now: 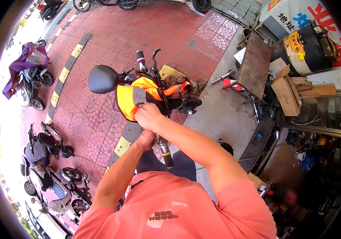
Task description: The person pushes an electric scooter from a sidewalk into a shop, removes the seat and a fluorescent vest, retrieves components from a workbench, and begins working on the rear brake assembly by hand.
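Near the middle of the frame, the left hand is curled, its fingers mostly hidden beneath the right hand; what it holds is impossible to make out. The right hand, partly closed, touches the lower edge of one orange cloth, perhaps pinching it. The cloth, upper centre, covers part of a handlebar showing two grips and one black mirror.

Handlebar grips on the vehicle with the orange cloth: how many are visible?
2: a pink-ringed grip beyond the orange cloth, and a yellow-ringed grip above the pink shirt in the picture. None seems hidden.
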A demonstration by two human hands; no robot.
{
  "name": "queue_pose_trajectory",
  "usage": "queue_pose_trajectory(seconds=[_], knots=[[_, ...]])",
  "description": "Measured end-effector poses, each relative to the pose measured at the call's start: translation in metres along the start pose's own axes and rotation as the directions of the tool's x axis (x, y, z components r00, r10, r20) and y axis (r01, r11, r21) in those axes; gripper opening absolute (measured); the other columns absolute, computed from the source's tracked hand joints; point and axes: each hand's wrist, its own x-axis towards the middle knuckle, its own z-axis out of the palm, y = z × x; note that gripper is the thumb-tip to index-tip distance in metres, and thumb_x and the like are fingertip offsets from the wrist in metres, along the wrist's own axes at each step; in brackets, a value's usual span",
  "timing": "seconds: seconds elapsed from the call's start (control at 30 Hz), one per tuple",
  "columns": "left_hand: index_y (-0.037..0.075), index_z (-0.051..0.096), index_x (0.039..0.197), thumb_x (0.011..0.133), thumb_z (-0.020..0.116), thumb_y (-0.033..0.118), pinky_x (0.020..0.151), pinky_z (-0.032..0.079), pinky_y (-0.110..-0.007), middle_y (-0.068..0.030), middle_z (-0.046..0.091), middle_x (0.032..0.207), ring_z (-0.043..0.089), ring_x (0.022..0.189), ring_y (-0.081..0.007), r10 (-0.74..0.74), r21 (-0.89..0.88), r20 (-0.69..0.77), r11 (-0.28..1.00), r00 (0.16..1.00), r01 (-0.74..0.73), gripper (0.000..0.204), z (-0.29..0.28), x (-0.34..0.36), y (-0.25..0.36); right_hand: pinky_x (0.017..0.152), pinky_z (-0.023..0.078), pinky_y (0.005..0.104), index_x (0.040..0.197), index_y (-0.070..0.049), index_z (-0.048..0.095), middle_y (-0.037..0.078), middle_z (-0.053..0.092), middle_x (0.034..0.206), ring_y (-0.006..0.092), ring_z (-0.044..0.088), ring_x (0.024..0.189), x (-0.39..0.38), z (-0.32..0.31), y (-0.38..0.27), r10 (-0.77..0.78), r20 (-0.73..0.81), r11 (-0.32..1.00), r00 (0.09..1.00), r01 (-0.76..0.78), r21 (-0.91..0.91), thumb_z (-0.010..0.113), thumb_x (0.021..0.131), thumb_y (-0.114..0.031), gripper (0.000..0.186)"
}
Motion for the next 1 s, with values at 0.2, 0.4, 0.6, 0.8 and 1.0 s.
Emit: queue_pose_trajectory(seconds=[0.2, 0.4, 0.6, 0.8, 1.0], knots=[[0.008, 0.068, 0.119, 0.093, 0.071, 0.033, 0.094, 0.049, -0.04, -0.0027, 0.073, 0.113, 0.067, 0.105, -0.0186, -0.065, 0.234, 0.029, 0.971, 0.997, 0.056, 0.036, 0.104, 0.034, -0.065, 0.071, 0.059, 0.0387, 0.079, -0.009, 0.079, 0.009, 0.077, 0.087, 0.0262, 0.075, 0.083, -0.121, -0.006, 0.048, 0.272, -0.009, 0.96, 0.962, -0.271, 0.068, 0.063, 0.08, -0.015, 0.017], [0.005, 0.067, 0.118, 0.093, 0.07, 0.028, 0.087, 0.051, -0.038, -0.0051, 0.073, 0.109, 0.067, 0.099, -0.0185, -0.128, 0.542, 0.221, 0.841, 0.967, -0.012, 0.034, 0.221, 0.06, -0.113, 0.074, 0.059, 0.0383, 0.086, -0.01, 0.078, 0.009, 0.076, 0.085, 0.0262, 0.075, 0.085, -0.269, -0.029, 0.108, 0.509, -0.018, 0.861, 0.861, -0.508, 0.027, 0.069, 0.084, -0.024, 0.016], [0.001, 0.067, 0.116, 0.093, 0.069, 0.023, 0.08, 0.052, -0.036, -0.0075, 0.072, 0.104, 0.067, 0.092, -0.0183, -0.199, 0.735, 0.366, 0.661, 0.909, -0.152, 0.032, 0.341, 0.077, -0.168, 0.073, 0.053, 0.0427, 0.085, -0.008, 0.066, 0.006, 0.067, 0.085, 0.03, 0.065, 0.083, -0.421, -0.117, 0.136, 0.573, -0.683, 0.787, 0.453, -0.537, 0.304, 0.078, 0.079, -0.018, 0.017], [-0.006, 0.065, 0.121, 0.094, 0.066, 0.015, 0.071, 0.051, -0.033, -0.0084, 0.071, 0.1, 0.065, 0.084, -0.0169, -0.139, 0.625, 0.457, 0.753, 0.879, -0.205, 0.034, 0.416, 0.1, -0.26, 0.11, 0.042, 0.0521, 0.147, 0.002, 0.039, 0.026, 0.048, 0.137, 0.0425, 0.046, 0.131, -0.501, -0.101, 0.169, 0.957, -0.205, -0.05, -0.204, -0.816, 0.576, 0.09, 0.07, -0.045, 0.104], [-0.001, 0.064, 0.128, 0.098, 0.067, 0.026, 0.082, 0.05, -0.032, -0.0077, 0.067, 0.122, 0.063, 0.104, -0.0167, -0.357, 0.673, 0.55, 0.725, 0.755, -0.147, 0.041, 0.481, 0.125, -0.296, 0.097, 0.049, 0.0576, 0.144, -0.007, 0.04, 0.021, 0.046, 0.139, 0.042, 0.048, 0.125, -0.548, -0.089, 0.237, 0.889, -0.313, -0.221, -0.333, -0.913, 0.343, 0.093, 0.066, -0.035, 0.099]])
